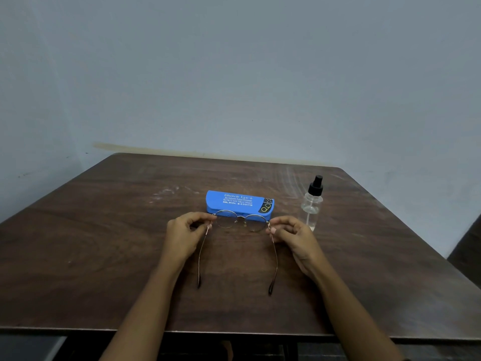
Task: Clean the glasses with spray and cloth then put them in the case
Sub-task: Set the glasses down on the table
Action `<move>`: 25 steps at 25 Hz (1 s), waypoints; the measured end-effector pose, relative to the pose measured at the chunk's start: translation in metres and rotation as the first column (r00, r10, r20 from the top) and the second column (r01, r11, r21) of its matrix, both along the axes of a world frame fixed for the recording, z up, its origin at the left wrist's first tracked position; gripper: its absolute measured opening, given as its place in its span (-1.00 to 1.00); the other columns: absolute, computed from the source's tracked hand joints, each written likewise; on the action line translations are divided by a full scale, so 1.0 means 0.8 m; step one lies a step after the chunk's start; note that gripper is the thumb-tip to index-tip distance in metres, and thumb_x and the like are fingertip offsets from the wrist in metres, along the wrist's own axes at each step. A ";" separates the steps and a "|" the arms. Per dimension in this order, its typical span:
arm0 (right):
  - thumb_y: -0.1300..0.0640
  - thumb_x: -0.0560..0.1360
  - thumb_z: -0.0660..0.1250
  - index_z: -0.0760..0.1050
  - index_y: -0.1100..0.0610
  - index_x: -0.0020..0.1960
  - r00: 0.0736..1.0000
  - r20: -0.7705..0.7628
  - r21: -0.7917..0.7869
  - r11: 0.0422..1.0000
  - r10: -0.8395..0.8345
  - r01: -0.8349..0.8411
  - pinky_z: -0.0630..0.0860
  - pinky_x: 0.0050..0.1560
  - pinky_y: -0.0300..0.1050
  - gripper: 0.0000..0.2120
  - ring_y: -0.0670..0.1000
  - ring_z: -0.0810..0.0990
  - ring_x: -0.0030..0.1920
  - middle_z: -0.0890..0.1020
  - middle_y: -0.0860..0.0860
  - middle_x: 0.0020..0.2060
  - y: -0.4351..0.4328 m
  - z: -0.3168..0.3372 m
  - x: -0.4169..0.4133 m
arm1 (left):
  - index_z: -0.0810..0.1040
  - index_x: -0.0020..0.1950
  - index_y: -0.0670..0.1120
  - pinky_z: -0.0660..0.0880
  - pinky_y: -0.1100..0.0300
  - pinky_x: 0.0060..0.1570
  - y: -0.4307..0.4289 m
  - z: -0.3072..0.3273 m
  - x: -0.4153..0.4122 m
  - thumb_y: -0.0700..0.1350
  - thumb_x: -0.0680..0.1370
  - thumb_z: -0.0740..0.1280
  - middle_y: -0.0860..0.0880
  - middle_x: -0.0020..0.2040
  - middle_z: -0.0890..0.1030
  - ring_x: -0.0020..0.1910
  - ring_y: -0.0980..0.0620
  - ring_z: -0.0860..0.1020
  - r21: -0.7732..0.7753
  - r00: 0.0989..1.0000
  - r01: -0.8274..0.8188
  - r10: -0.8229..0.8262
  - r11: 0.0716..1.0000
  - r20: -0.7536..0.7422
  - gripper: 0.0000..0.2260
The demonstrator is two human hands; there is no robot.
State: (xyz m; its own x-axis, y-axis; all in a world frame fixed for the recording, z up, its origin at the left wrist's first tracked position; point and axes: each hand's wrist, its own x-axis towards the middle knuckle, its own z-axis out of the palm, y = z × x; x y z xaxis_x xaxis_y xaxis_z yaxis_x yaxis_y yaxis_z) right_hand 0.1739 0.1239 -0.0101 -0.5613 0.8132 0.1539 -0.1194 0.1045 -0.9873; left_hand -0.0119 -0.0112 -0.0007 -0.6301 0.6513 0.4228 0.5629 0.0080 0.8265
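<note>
Thin metal round-lens glasses [240, 222] are held over the table's middle, temples unfolded and pointing toward me. My left hand [186, 237] pinches the left hinge, and my right hand [294, 239] pinches the right hinge. Just behind the lenses lies a closed blue glasses case [239, 201] with white print on its lid. A clear spray bottle [312, 204] with a black pump top stands upright to the right of the case, close to my right hand. No cloth is in view.
A dark brown wooden table [104, 243] stands against a pale blue-grey wall [234, 74]. Its front edge runs near the bottom of the view, and the right edge drops off beside a dark object [468, 251].
</note>
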 end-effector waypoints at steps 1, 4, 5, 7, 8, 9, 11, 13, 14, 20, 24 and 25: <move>0.43 0.42 0.29 0.50 0.20 -0.10 1.000 -0.001 -0.003 1.000 -0.001 0.001 0.53 -0.28 -0.32 -0.84 0.02 0.55 -0.28 0.63 0.13 -0.28 0.000 0.000 0.000 | 0.67 -0.10 -0.11 0.37 0.59 -0.29 -0.001 -0.001 0.000 -0.35 0.41 0.36 0.02 -0.22 0.64 -0.28 0.22 0.56 0.003 1.000 -0.003 0.003 1.000 -0.014 -0.81; 0.44 0.43 0.27 0.47 0.20 -0.08 1.000 -0.001 0.001 1.000 0.000 0.000 0.52 -0.31 -0.32 -0.83 0.02 0.53 -0.30 0.61 0.13 -0.29 -0.001 0.001 0.000 | 0.67 -0.11 -0.08 0.40 0.59 -0.26 -0.001 -0.002 -0.001 -0.35 0.43 0.31 0.07 -0.21 0.64 -0.25 0.20 0.59 0.016 1.000 -0.005 0.005 1.000 -0.027 -0.78; 0.44 0.43 0.27 0.46 0.20 -0.08 1.000 0.001 0.006 1.000 0.000 0.000 0.51 -0.31 -0.32 -0.82 0.02 0.52 -0.30 0.60 0.13 -0.29 -0.001 0.002 -0.001 | 0.67 -0.12 -0.07 0.41 0.58 -0.25 0.000 -0.002 -0.002 -0.35 0.44 0.30 0.07 -0.21 0.64 -0.27 0.21 0.60 0.022 1.000 -0.002 0.002 1.000 -0.017 -0.77; 0.44 0.44 0.27 0.46 0.19 -0.08 1.000 0.004 0.015 1.000 0.001 -0.001 0.50 -0.30 -0.32 -0.82 0.01 0.52 -0.30 0.59 0.13 -0.29 -0.002 0.003 -0.001 | 0.67 -0.12 -0.05 0.46 0.53 -0.26 0.001 -0.002 -0.003 -0.34 0.45 0.30 0.07 -0.22 0.64 -0.31 0.25 0.60 0.036 1.000 0.009 -0.009 0.999 0.002 -0.76; 0.44 0.44 0.26 0.46 0.19 -0.08 1.000 0.006 0.019 1.000 0.001 -0.001 0.51 -0.31 -0.33 -0.82 0.00 0.52 -0.31 0.59 0.13 -0.29 -0.003 0.003 -0.001 | 0.67 -0.13 -0.03 0.49 0.48 -0.27 0.001 -0.003 -0.003 -0.33 0.45 0.29 0.06 -0.23 0.64 -0.33 0.25 0.60 0.040 1.000 0.011 -0.011 0.999 0.007 -0.76; 0.44 0.44 0.26 0.46 0.18 -0.08 1.000 0.010 0.021 1.000 0.000 0.000 0.51 -0.32 -0.35 -0.82 -0.01 0.52 -0.32 0.59 0.14 -0.29 -0.004 0.004 -0.001 | 0.67 -0.14 -0.01 0.52 0.42 -0.27 0.001 -0.003 -0.004 -0.33 0.45 0.29 0.06 -0.23 0.65 -0.35 0.23 0.60 0.042 1.000 0.009 -0.010 0.999 0.015 -0.74; 0.44 0.45 0.24 0.47 0.19 -0.09 1.000 0.020 0.019 1.000 -0.005 0.004 0.50 -0.34 -0.36 -0.82 -0.03 0.50 -0.34 0.58 0.18 -0.27 -0.004 0.004 -0.001 | 0.66 -0.20 0.08 0.56 0.30 -0.29 0.001 -0.004 -0.004 -0.32 0.45 0.27 0.07 -0.24 0.65 -0.40 0.17 0.61 0.042 0.999 0.008 -0.010 0.999 0.048 -0.69; 0.44 0.46 0.22 0.47 0.20 -0.09 1.000 0.027 0.008 1.000 -0.006 0.006 0.48 -0.35 -0.35 -0.82 -0.04 0.48 -0.36 0.57 0.21 -0.25 -0.005 0.006 0.000 | 0.63 -0.25 0.16 0.58 0.25 -0.33 0.000 -0.004 -0.004 -0.31 0.46 0.26 0.09 -0.27 0.65 -0.43 0.14 0.61 0.045 0.997 0.008 -0.012 0.999 0.075 -0.64; 0.44 0.46 0.22 0.47 0.20 -0.09 1.000 0.029 0.005 1.000 -0.008 0.007 0.48 -0.35 -0.34 -0.82 -0.04 0.48 -0.36 0.56 0.21 -0.25 -0.006 0.006 0.000 | 0.63 -0.27 0.18 0.58 0.24 -0.34 0.000 -0.004 -0.004 -0.30 0.46 0.26 0.09 -0.29 0.64 -0.44 0.15 0.60 0.047 0.996 0.006 -0.010 0.999 0.083 -0.63; 0.46 0.45 0.22 0.46 0.23 -0.10 1.000 0.031 0.034 0.999 -0.003 0.002 0.47 -0.39 -0.38 -0.83 -0.17 0.50 -0.46 0.57 0.14 -0.32 -0.009 0.008 0.000 | 0.62 -0.24 0.17 0.58 0.16 -0.27 0.004 -0.008 -0.007 -0.26 0.46 0.27 0.13 -0.38 0.63 -0.44 0.18 0.60 0.030 0.996 -0.028 0.025 0.999 0.080 -0.68; 0.41 0.48 0.22 0.50 0.18 -0.13 0.995 0.059 0.082 0.994 -0.079 0.074 0.50 -0.31 -0.27 -0.82 -0.08 0.51 -0.38 0.57 0.11 -0.31 -0.007 0.005 -0.001 | 0.66 -0.17 -0.02 0.56 0.11 -0.19 0.009 -0.010 -0.010 -0.25 0.45 0.28 0.07 -0.38 0.64 -0.33 0.03 0.62 0.076 0.987 -0.151 0.147 0.986 0.062 -0.80; 0.40 0.48 0.22 0.50 0.16 -0.14 0.983 0.082 0.165 0.975 -0.162 0.147 0.50 -0.25 -0.20 -0.82 -0.04 0.52 -0.33 0.58 0.09 -0.29 -0.006 0.003 -0.001 | 0.66 -0.15 -0.05 0.54 0.12 -0.17 0.010 -0.009 -0.012 -0.25 0.46 0.28 0.01 -0.32 0.66 -0.28 -0.01 0.63 0.116 0.979 -0.195 0.187 0.974 0.075 -0.82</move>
State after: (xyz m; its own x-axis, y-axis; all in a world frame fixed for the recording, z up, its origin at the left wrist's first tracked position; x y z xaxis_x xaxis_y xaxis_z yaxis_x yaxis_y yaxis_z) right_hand 0.1728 0.1194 -0.0075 -0.4491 0.8609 0.2392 0.0035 0.2694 -0.9630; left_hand -0.0217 -0.0028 -0.0081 -0.7661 0.4621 0.4467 0.5071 0.0075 0.8619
